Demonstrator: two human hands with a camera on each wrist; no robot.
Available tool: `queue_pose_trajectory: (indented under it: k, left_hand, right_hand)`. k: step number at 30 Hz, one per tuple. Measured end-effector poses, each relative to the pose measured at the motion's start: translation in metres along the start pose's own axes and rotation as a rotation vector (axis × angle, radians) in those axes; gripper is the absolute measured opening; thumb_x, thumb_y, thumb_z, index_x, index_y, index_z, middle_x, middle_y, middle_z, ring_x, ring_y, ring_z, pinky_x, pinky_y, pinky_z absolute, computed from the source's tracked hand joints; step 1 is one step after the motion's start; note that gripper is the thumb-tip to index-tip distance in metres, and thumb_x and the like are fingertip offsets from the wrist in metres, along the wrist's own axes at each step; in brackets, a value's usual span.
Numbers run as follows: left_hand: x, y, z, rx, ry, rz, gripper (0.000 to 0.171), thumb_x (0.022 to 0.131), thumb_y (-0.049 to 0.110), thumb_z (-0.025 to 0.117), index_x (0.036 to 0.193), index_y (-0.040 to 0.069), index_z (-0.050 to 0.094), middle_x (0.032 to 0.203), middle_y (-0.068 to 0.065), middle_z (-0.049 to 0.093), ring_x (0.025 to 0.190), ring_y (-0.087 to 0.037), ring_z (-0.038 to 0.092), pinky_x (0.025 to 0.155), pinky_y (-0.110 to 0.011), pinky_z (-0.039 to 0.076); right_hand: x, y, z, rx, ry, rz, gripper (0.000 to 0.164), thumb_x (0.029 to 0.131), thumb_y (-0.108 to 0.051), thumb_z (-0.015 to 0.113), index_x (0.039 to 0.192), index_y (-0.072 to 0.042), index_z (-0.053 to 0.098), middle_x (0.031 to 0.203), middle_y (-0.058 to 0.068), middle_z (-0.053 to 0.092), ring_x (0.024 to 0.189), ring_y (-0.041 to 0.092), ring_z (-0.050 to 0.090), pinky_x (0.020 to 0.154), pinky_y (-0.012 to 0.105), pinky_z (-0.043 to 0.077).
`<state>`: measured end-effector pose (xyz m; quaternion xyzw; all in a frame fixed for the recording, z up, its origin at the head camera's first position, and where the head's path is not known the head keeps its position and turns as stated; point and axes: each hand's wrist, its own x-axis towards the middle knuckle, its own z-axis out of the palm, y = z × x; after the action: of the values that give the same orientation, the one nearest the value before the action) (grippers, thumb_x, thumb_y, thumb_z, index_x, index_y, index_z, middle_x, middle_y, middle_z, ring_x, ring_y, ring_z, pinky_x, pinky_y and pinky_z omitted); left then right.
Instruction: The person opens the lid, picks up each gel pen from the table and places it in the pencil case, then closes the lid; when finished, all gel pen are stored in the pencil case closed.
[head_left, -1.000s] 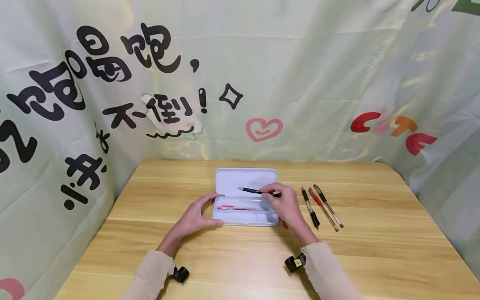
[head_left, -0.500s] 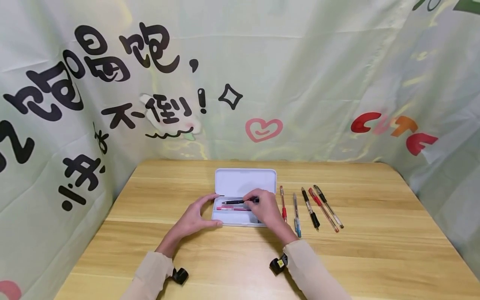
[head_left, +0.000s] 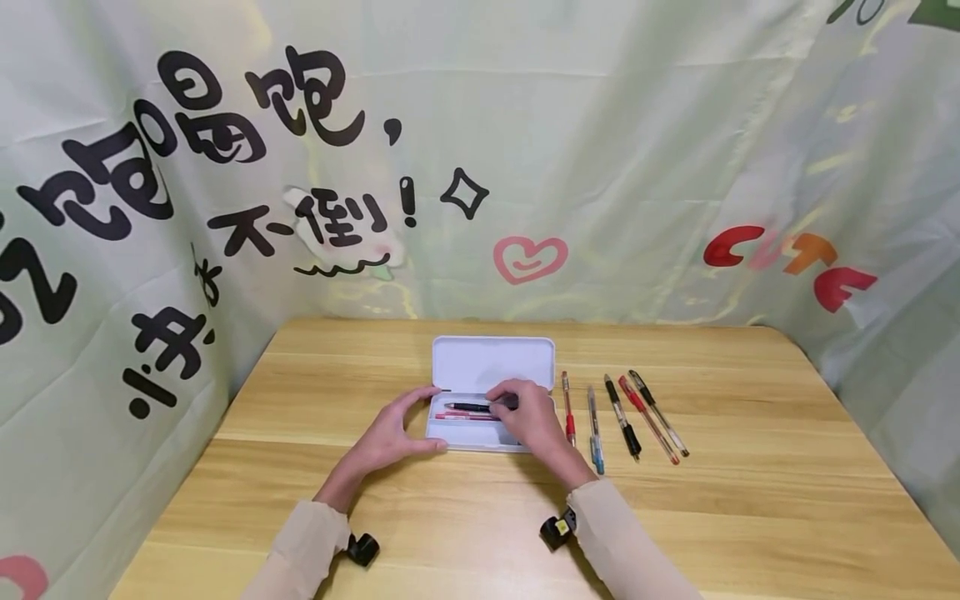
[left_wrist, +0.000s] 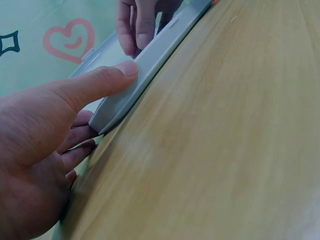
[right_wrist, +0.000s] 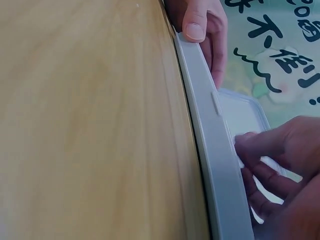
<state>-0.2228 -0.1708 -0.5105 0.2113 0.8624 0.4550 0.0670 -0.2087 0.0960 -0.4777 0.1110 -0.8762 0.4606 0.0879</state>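
Note:
A white pencil case (head_left: 493,360) lies on the table with its lid raised at the back. My left hand (head_left: 393,429) grips its left end, thumb on the front wall (left_wrist: 112,111) and fingers round the back corner. Over the tray, my right hand (head_left: 531,418) pinches a black pen (head_left: 467,407) near its right end, tip to the left. The pen lies level, low in the rear compartment, beside a red pen (head_left: 459,417). In the right wrist view, the case's front wall (right_wrist: 212,135) hides the pen from sight.
Right of the case lie several pens: a red one (head_left: 570,421), a blue one (head_left: 596,450), a black one (head_left: 628,437), another red (head_left: 652,425) and a clear black-capped one (head_left: 660,412). A printed curtain (head_left: 600,167) hangs behind the wooden table (head_left: 450,517).
My right hand has moved left and down with the black pen, from above the lid's hinge into the rear compartment. The left hand has kept its grip on the case.

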Motion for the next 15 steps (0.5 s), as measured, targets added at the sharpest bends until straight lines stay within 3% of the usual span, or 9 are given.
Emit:
queue_pose_trajectory:
  k: [5, 11, 15]
  left_hand:
    - [0.001, 0.001, 0.002, -0.002, -0.012, 0.009, 0.091, 0.075, 0.039, 0.093, 0.151, 0.017, 0.05, 0.157, -0.01, 0.045, 0.146, -0.034, 0.037, 0.118, -0.06, 0.027]
    - [0.001, 0.005, 0.001, 0.001, -0.003, 0.009, 0.09, 0.076, 0.039, 0.093, 0.151, 0.018, 0.05, 0.158, -0.009, 0.044, 0.147, -0.033, 0.036, 0.117, -0.061, 0.028]
    - [-0.002, 0.006, -0.001, 0.008, 0.004, -0.008, 0.089, 0.075, 0.039, 0.093, 0.151, 0.018, 0.051, 0.158, -0.008, 0.044, 0.147, -0.033, 0.036, 0.118, -0.06, 0.027]
  right_hand:
    - [-0.005, 0.007, -0.019, 0.112, 0.023, 0.05, 0.017, 0.085, 0.003, 0.08, 0.1, -0.006, 0.079, 0.096, 0.005, 0.076, 0.09, 0.02, 0.068, 0.081, 0.036, 0.056]
    - [-0.009, 0.01, -0.051, 0.112, 0.044, 0.061, 0.016, 0.089, -0.001, 0.078, 0.105, -0.004, 0.078, 0.103, 0.007, 0.076, 0.099, 0.026, 0.068, 0.088, 0.045, 0.054]
    - [-0.015, 0.017, -0.07, 0.096, 0.051, 0.062, 0.015, 0.091, -0.003, 0.076, 0.107, -0.003, 0.078, 0.105, 0.008, 0.075, 0.1, 0.026, 0.067, 0.086, 0.045, 0.053]
